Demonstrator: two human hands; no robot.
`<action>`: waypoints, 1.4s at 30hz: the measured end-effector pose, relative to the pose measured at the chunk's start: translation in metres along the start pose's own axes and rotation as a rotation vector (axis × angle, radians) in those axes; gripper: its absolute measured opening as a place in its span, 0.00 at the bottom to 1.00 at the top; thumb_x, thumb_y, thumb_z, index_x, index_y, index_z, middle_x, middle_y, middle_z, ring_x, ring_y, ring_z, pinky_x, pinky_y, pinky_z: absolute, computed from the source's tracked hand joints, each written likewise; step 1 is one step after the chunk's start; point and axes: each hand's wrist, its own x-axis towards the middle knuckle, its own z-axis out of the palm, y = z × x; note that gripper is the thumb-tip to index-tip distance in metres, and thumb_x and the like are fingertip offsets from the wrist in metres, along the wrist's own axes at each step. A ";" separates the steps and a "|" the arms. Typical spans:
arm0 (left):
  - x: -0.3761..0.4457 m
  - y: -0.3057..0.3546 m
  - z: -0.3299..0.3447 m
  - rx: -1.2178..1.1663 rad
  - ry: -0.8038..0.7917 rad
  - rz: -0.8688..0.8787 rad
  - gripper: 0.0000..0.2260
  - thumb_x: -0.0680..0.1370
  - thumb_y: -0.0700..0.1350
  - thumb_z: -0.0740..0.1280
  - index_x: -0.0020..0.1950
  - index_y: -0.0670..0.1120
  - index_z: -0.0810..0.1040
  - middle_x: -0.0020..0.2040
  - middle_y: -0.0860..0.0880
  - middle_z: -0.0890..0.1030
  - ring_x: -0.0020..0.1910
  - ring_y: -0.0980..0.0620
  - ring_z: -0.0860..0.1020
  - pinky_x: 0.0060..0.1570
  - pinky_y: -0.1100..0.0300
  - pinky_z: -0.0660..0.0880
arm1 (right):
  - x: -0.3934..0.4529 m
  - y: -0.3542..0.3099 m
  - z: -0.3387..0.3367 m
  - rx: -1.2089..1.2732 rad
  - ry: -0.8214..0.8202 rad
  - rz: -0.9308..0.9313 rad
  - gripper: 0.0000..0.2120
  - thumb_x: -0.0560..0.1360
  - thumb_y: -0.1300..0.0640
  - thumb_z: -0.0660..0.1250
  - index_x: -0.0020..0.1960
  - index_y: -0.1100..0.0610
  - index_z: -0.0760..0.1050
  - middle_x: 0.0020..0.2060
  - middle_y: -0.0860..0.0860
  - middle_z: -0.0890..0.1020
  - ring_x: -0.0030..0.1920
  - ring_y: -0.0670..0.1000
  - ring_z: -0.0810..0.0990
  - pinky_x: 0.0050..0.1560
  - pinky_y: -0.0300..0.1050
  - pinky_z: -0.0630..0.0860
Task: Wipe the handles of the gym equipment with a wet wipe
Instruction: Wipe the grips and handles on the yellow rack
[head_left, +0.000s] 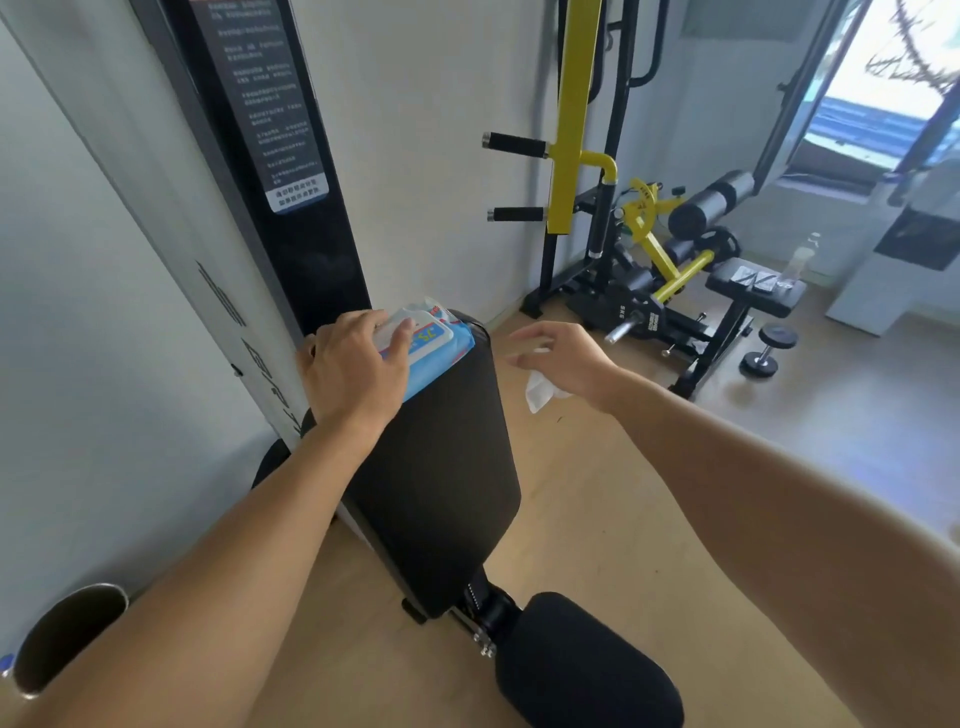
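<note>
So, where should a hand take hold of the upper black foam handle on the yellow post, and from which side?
Grip the upper black foam handle around the middle of its foam sleeve, coming from its free left end or from the front. It sticks out horizontally to the left of the yellow post, so its right end is blocked and fingers can wrap fully around the bar.
</note>
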 end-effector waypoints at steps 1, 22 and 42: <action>0.001 0.002 -0.004 0.000 0.030 0.015 0.23 0.81 0.62 0.58 0.66 0.48 0.79 0.66 0.48 0.80 0.65 0.46 0.76 0.67 0.47 0.65 | -0.002 0.000 0.000 0.020 0.009 0.019 0.13 0.74 0.52 0.76 0.58 0.49 0.82 0.53 0.49 0.81 0.51 0.50 0.80 0.37 0.41 0.76; -0.186 0.185 0.133 -0.961 -1.076 -0.363 0.12 0.76 0.52 0.74 0.56 0.50 0.81 0.51 0.49 0.85 0.53 0.45 0.83 0.54 0.51 0.79 | -0.138 0.167 -0.120 0.563 -0.033 0.416 0.15 0.80 0.56 0.69 0.66 0.52 0.79 0.59 0.55 0.83 0.60 0.57 0.82 0.62 0.53 0.79; -0.244 0.342 0.255 -1.024 -0.962 -0.642 0.11 0.82 0.50 0.66 0.42 0.48 0.80 0.40 0.48 0.82 0.39 0.50 0.77 0.46 0.55 0.76 | -0.139 0.304 -0.237 0.352 0.132 0.504 0.09 0.76 0.51 0.74 0.50 0.56 0.81 0.45 0.51 0.86 0.38 0.48 0.84 0.44 0.43 0.79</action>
